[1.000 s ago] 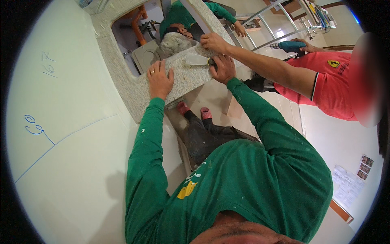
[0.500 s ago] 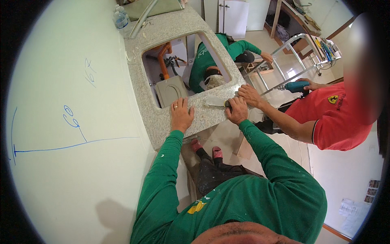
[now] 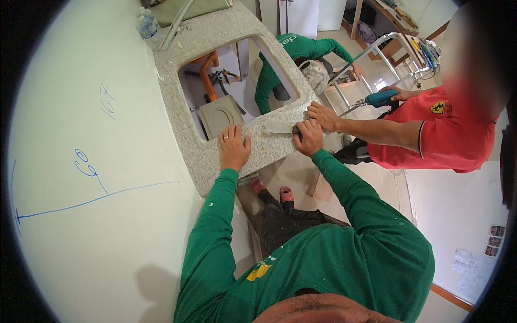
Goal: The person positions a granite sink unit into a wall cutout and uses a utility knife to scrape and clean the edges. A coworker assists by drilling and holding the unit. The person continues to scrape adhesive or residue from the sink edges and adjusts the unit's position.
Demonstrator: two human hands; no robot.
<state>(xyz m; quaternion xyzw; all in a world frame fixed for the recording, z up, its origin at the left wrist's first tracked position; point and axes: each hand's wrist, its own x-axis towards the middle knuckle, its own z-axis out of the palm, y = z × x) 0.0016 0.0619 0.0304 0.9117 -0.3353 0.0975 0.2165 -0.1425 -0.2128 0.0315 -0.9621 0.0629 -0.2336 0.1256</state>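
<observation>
My left hand [image 3: 235,147] lies flat, fingers spread, on the near strip of a speckled grey stone countertop [image 3: 215,37] with a large rectangular cut-out. My right hand [image 3: 308,138] is shut on the dark handle of a flat-bladed putty knife [image 3: 279,127], whose pale blade rests on the stone between my hands. A co-worker in a red shirt rests a hand [image 3: 322,115] on the counter edge right beside my right hand and holds a teal power drill [image 3: 380,98] in the other hand.
Another person in a green shirt [image 3: 293,51] crouches below the cut-out near orange pipes [image 3: 207,72]. A plastic bottle [image 3: 147,26] stands at the counter's far end. A white wall with blue pen marks [image 3: 86,172] fills the left. A metal ladder [image 3: 371,54] stands beyond.
The view has swung, so the counter sits lower and more central. My hands stay on the near strip; the co-worker's hand remains beside my right hand.
</observation>
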